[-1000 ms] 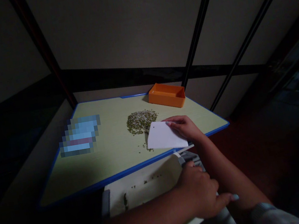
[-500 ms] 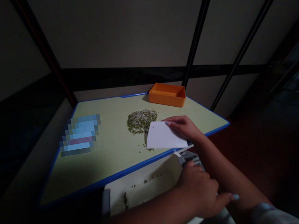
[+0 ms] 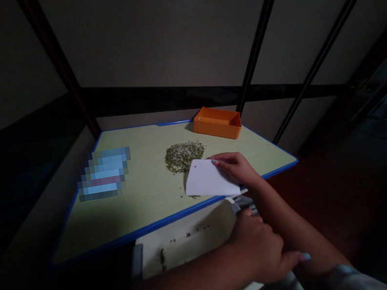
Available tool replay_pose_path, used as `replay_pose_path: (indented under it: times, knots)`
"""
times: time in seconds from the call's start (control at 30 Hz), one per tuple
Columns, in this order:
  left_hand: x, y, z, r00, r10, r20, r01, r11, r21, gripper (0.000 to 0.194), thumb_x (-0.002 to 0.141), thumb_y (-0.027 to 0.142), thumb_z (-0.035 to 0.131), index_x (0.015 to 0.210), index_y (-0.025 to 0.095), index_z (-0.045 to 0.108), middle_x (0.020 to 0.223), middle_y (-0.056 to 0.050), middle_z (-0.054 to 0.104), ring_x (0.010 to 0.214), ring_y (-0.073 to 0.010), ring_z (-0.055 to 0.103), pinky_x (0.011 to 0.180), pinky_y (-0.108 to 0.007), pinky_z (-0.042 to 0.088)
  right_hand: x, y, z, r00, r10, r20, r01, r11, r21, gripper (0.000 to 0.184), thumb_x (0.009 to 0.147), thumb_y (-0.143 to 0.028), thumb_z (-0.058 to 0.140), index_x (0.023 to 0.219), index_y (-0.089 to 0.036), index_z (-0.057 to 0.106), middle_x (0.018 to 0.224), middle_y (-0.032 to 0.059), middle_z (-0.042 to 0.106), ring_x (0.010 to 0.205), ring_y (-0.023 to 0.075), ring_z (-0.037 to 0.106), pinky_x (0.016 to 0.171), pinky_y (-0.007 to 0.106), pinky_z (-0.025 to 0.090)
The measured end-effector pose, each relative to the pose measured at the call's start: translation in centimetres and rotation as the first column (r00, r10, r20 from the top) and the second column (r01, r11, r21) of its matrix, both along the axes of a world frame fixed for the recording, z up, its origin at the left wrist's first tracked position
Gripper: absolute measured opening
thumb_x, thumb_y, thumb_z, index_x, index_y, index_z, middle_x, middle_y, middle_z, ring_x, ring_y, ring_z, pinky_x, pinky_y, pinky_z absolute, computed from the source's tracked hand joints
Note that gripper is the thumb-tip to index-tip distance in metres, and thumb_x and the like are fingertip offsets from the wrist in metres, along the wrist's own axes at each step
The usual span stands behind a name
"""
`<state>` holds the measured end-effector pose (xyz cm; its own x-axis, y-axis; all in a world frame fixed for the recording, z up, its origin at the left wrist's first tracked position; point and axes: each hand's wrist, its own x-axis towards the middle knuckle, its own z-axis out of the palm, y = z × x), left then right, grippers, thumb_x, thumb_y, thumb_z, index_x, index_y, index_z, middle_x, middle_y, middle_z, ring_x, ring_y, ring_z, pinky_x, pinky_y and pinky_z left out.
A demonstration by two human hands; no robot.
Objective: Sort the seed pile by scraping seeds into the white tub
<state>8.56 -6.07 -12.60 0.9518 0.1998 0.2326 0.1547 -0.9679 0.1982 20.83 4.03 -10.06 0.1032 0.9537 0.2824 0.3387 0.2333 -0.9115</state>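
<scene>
Holding wht card (image 3: 209, 181) w/ R hand (image 3: 236, 167) nr grn grains (image 3: 183, 154).

Pretty low-key outfit tbh: a pale greyish sleeve (image 3: 361, 282) with a bluish-looking cuff (image 3: 339, 273) is worn on the right arm (image 3: 291, 218), and light blue is sported on the left hand's (image 3: 260, 247) thumbnail (image 3: 305, 256).

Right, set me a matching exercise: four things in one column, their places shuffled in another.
1. Orange rectangular open-topped tray
2. Heap of small greenish grains
3. Flat white sheet
4. White container with grey side pieces

A. Held in the bare right hand
B. Below the near edge of the pale, blue-edged table
C. By the table's far edge, toward the right
D. Around the table's middle

Pairs: 1-C; 2-D; 3-A; 4-B
</scene>
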Motion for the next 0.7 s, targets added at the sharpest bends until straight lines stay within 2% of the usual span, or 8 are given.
replay_pose_path:
  times: [0.3, 0.7]
  knots:
    - [0.07, -0.01, 0.03, 1.0, -0.003, -0.03, 0.003, 1.0, -0.001, 0.06, 0.092, 0.064, 0.04, 0.081, 0.016, 0.075, 0.073, -0.009, 0.072, 0.078, -0.0248, 0.065, 0.078, -0.044, 0.038, 0.11, -0.35, 0.08, 0.991, -0.137, -0.013, 0.137, 0.991, 0.005, 0.034, 0.072, -0.043, 0.069, 0.092, -0.017, 0.079, 0.1, 0.0097, 0.077, 0.09, 0.0264, 0.067, 0.081, 0.037, 0.049]
    - [0.08, 0.01, 0.14, 0.998, -0.009, -0.065, 0.009, 1.0, -0.006, 0.058, 0.092, 0.062, 0.04, 0.084, 0.017, 0.075, 0.074, -0.008, 0.072, 0.081, -0.0258, 0.065, 0.079, -0.045, 0.039, 0.19, -0.29, -0.04, 0.988, -0.151, -0.033, 0.152, 0.988, 0.01, 0.034, 0.071, -0.041, 0.069, 0.092, -0.016, 0.079, 0.098, 0.01, 0.077, 0.089, 0.0253, 0.067, 0.08, 0.036, 0.049]
